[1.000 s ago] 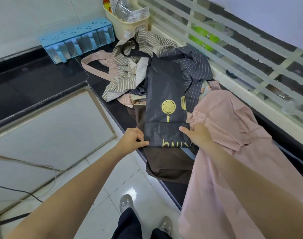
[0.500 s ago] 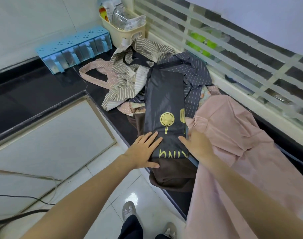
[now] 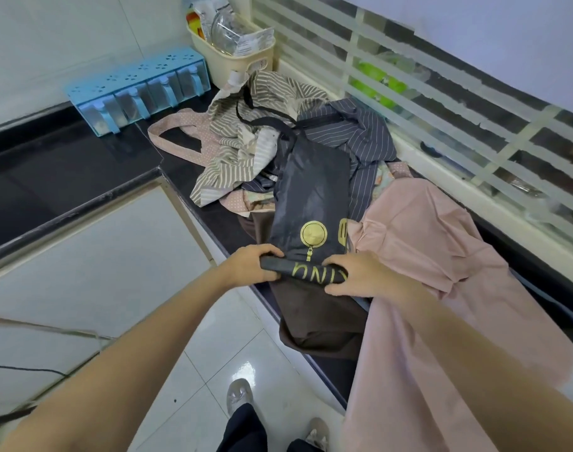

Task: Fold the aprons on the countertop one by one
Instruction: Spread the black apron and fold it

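Worktop [image 3: 66, 171]: black, with a heap of aprons on it.
Pink apron [image 3: 441, 256]: right of the dark one.
Dark apron [image 3: 311, 190]: long strip on the heap.
My left hand [image 3: 246, 264]: fingers grip its rolled near end.
My right hand [image 3: 360, 275]: fingers grip it too.
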{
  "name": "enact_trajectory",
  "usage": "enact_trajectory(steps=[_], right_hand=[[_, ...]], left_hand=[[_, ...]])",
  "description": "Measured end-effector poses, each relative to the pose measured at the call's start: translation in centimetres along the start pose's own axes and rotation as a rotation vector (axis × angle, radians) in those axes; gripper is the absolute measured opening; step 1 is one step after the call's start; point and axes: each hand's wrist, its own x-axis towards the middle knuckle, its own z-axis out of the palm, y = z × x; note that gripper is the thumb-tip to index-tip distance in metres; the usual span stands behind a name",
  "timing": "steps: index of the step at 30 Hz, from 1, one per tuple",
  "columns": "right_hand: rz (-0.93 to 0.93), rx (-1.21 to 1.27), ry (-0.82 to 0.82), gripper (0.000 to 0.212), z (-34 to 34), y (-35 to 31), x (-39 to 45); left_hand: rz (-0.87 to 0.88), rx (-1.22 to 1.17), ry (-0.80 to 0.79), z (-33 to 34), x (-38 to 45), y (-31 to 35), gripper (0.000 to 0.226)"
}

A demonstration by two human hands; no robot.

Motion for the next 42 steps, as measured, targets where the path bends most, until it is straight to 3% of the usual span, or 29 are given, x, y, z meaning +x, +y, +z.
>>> enact_trajectory(steps=[2,4,6,10,13,16,18,21,22,24,26,30,33,35,38,42], right_hand=[[0.053,0.256,-0.023,0.032,-0.6,0.1,-0.3],[0.178,0.584,-0.085,0.021,0.0,0.3,-0.4],[0.333,0.819,-0.139,0.017,1.2,0.4,-0.4],[0.491,0.942,0.04,0.024,3.3,0.0,-0.2],[0.547,0.849,0.112,0.035,3.7,-0.7,0.3],[0.587,0.848,0.092,0.046,3.9,-0.7,0.3],[0.579,0.812,0.105,0.039,4.1,-0.7,0.0],[0.432,0.131,0.147,0.035,3.4,-1.0,-0.4],[0.392,-0.027,0.196,0.035,3.0,-1.2,-0.5],[0.36,-0.103,0.266,0.039,2.0,-1.6,0.0],[0.371,0.08,0.361,0.031,1.2,-1.2,1.4],[0.517,0.476,0.477,0.04,-0.2,0.1,3.8],[0.561,0.465,0.627,0.029,-1.0,0.5,4.9],[0.579,0.552,0.587,0.025,-1.7,1.1,6.0],[0.636,0.995,0.445,0.023,-3.4,1.2,7.0],[0.641,1.427,0.356,0.029,-4.3,1.5,7.3]], left_hand=[[-0.047,-0.286,0.017,-0.2,-0.4,-0.8,0.026],[-0.082,-0.423,0.002,-0.1,-0.9,-1.0,0.023],[-0.103,-0.336,0.012,0.2,-0.6,-1.3,0.019],[-0.179,-0.096,0.014,0.5,-0.3,-0.7,0.033],[-0.228,0.0,0.057,0.7,-0.4,-0.4,0.039],[-0.325,-0.003,-0.032,0.6,-0.5,-0.4,0.038],[-0.379,-0.023,-0.126,0.1,-0.8,-0.1,0.037],[-0.426,-0.046,-0.202,-1.2,-0.8,0.8,0.034],[-0.393,0.027,-0.157,-1.7,-0.6,1.1,0.034],[-0.316,0.151,0.088,-2.6,0.2,1.4,0.03],[-0.284,0.128,0.28,-3.1,1.1,1.8,0.022],[-0.277,-0.125,0.232,-2.6,3.2,2.0,0.011],[-0.264,-0.139,0.226,-2.0,4.3,1.8,0.019],[-0.28,-0.144,0.242,-1.8,5.0,1.8,0.025],[-0.302,-0.259,0.236,-1.9,5.7,1.5,0.017],[-0.343,-0.467,0.191,-2.4,6.3,1.0,0.026]])
